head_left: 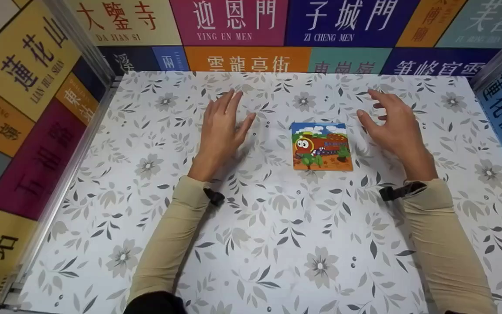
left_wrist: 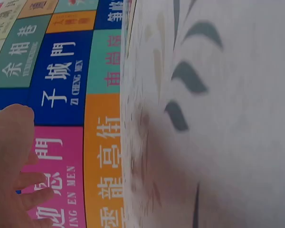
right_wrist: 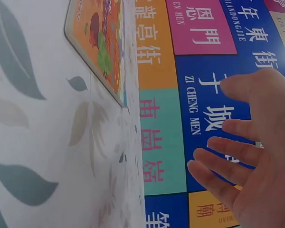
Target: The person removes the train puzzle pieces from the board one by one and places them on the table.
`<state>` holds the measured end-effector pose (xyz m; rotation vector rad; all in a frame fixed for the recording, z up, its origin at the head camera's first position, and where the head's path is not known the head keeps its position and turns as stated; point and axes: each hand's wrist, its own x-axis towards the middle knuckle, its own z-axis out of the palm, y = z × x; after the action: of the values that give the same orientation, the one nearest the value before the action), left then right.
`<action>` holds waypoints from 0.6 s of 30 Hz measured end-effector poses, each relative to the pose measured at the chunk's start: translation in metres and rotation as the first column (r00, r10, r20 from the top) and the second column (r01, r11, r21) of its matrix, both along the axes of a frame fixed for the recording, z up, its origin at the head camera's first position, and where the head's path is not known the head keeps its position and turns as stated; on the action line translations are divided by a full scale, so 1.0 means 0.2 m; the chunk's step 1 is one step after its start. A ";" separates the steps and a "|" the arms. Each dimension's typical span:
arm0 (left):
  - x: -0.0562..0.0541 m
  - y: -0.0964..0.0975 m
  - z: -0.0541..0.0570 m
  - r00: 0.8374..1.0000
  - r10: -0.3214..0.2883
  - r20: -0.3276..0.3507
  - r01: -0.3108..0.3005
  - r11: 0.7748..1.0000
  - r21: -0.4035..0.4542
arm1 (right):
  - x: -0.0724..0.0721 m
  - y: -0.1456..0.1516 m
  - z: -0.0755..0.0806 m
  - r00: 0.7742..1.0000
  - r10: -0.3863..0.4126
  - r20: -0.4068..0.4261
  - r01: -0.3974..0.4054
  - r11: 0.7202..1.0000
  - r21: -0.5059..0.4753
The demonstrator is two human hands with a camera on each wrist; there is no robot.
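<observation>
Plainly, the picture board [head_left: 322, 146] lay between my two hands but closer to the right one. Reckoning twelve o'clock as straight away from me, I had it between eight and nine o'clock of my right hand [head_left: 394, 125], my thumb pointing out just past its upper corner at about two. From my left hand [head_left: 221, 131] it lay just past three o'clock, with a wider strip of flowered tabletop [head_left: 273, 235] in between. Neither hand touched it: on both, my thumb stood apart from the fingers, which were loosely spread with nothing between them. The board rested flat, train picture up, its sides running roughly twelve to six and nine to three. It looked slightly broader along nine to three, though seen at a slant I couldn't tell whether it had a true long axis.
</observation>
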<state>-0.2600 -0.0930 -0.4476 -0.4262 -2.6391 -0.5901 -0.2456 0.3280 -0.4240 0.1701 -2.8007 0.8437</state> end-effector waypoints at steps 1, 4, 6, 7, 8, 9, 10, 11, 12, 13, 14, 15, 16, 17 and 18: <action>0.00 0.01 0.00 1.000 -0.022 -0.011 0.023 1.000 0.007 | 0.00 0.00 -0.01 1.000 0.012 -0.006 -0.012 1.000 -0.020; 0.01 0.04 -0.01 0.997 -0.071 -0.014 0.072 0.997 0.008 | -0.01 0.00 -0.03 0.999 0.048 -0.014 -0.048 0.997 -0.054; 0.02 0.05 -0.02 0.996 -0.086 0.000 0.086 0.996 -0.002 | -0.02 0.00 -0.05 0.997 0.075 -0.002 -0.075 0.995 -0.066; 0.02 0.06 -0.02 0.996 -0.094 0.006 0.094 0.996 -0.004 | -0.02 -0.01 -0.06 0.996 0.087 0.009 -0.086 0.994 -0.066; 0.02 0.06 -0.03 0.995 -0.098 0.013 0.098 0.995 -0.007 | -0.02 -0.01 -0.07 0.995 0.099 0.020 -0.098 0.993 -0.064; 0.02 0.06 -0.03 0.994 -0.105 0.019 0.105 0.994 -0.006 | -0.02 -0.01 -0.08 0.993 0.110 0.034 -0.108 0.992 -0.060; 0.03 0.07 -0.03 0.993 -0.113 0.023 0.113 0.994 -0.002 | -0.02 -0.01 -0.08 0.992 0.118 0.053 -0.115 0.992 -0.059; 0.03 0.08 -0.03 0.992 -0.121 0.027 0.121 0.993 0.002 | -0.02 -0.02 -0.09 0.989 0.126 0.073 -0.122 0.991 -0.061; 0.03 0.09 -0.03 0.991 -0.130 0.034 0.130 0.991 0.007 | -0.02 -0.02 -0.09 0.987 0.133 0.093 -0.128 0.990 -0.059; 0.03 0.10 -0.03 0.989 -0.139 0.043 0.139 0.990 0.011 | -0.02 -0.03 -0.09 0.984 0.139 0.114 -0.133 0.989 -0.056; 0.03 0.11 -0.03 0.988 -0.148 0.051 0.148 0.989 0.013 | -0.02 -0.03 -0.10 0.980 0.146 0.136 -0.140 0.989 -0.055; 0.03 0.12 -0.03 0.986 -0.158 0.059 0.157 0.987 0.018 | -0.02 -0.04 -0.10 0.976 0.151 0.159 -0.144 0.988 -0.054; 0.04 0.14 -0.04 0.984 -0.167 0.069 0.166 0.986 0.020 | -0.02 -0.05 -0.10 0.971 0.157 0.180 -0.150 0.987 -0.055; 0.04 0.15 -0.04 0.981 -0.176 0.079 0.175 0.984 0.020 | -0.03 -0.05 -0.11 0.966 0.162 0.201 -0.154 0.987 -0.053; 0.04 0.17 -0.04 0.979 -0.187 0.085 0.186 0.982 0.022 | -0.03 -0.05 -0.11 0.962 0.165 0.220 -0.158 0.986 -0.047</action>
<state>-0.2517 -0.0590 -0.4559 -0.6634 -2.6940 -0.7001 -0.2507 0.3170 -0.4468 0.3223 -3.0139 0.9967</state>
